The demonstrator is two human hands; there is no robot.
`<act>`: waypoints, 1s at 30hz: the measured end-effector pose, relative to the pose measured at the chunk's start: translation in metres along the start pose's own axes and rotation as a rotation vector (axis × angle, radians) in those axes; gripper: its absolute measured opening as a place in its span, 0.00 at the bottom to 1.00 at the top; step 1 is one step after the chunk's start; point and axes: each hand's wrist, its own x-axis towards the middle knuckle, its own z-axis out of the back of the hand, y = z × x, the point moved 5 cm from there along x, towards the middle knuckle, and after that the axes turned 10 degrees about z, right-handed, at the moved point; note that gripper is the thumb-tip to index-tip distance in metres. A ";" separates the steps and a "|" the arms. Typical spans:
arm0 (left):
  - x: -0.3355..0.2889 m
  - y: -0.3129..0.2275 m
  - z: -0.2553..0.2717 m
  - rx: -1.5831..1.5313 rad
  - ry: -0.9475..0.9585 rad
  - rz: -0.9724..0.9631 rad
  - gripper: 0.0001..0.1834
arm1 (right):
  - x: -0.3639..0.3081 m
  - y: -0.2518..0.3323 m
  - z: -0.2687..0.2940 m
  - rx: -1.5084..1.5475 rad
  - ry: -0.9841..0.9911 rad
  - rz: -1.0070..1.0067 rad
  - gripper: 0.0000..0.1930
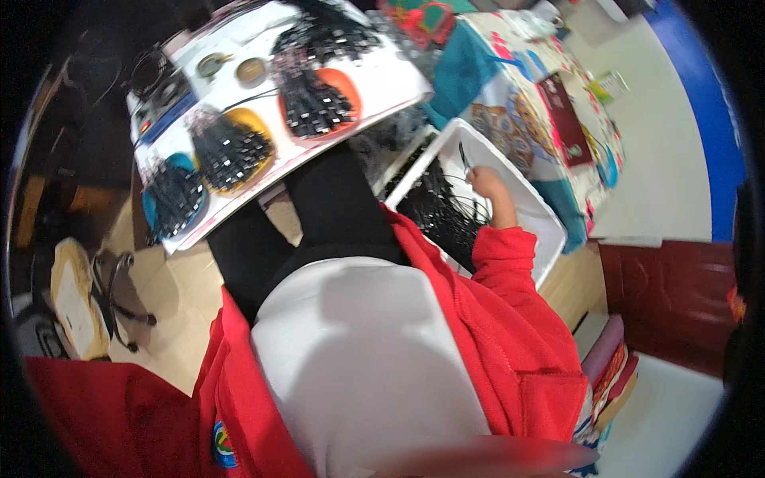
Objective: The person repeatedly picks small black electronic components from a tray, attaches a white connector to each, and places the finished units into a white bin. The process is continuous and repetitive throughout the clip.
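Observation:
My right hand (490, 185) reaches over a white box (535, 209) to my right. Its fingers are closed round a thin black cable piece (464, 156), whose end sticks up beyond the fingertips. Below the hand, a tangled heap of black cables (440, 209) lies in the box. My left hand is out of view; only the red left sleeve (111, 414) shows at the lower left. In front of me on the white table, bundles of black cables with shiny tips rest in an orange bowl (351, 86), a yellow bowl (253, 123) and a blue bowl (150, 209).
More black cables (331, 36) lie at the table's far side, near two small round tins (251, 72). A dark device (166, 99) stands at the table's left. Beyond the box is a surface under a patterned cloth (510, 103), with a dark red booklet (567, 119). A chair (80, 299) stands at left.

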 end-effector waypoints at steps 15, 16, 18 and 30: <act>-0.028 -0.007 0.096 0.343 -0.191 0.134 0.08 | 0.047 0.069 0.023 -0.240 -0.058 0.014 0.14; -0.034 -0.006 0.107 0.395 -0.229 0.162 0.07 | 0.043 0.102 0.053 -0.135 -0.154 0.033 0.14; -0.053 0.005 0.132 0.526 -0.354 0.280 0.07 | 0.033 0.187 0.099 0.137 -0.280 0.261 0.13; -0.246 0.173 0.144 1.350 -0.098 1.317 0.11 | 0.059 0.508 0.069 -0.131 -0.236 0.855 0.14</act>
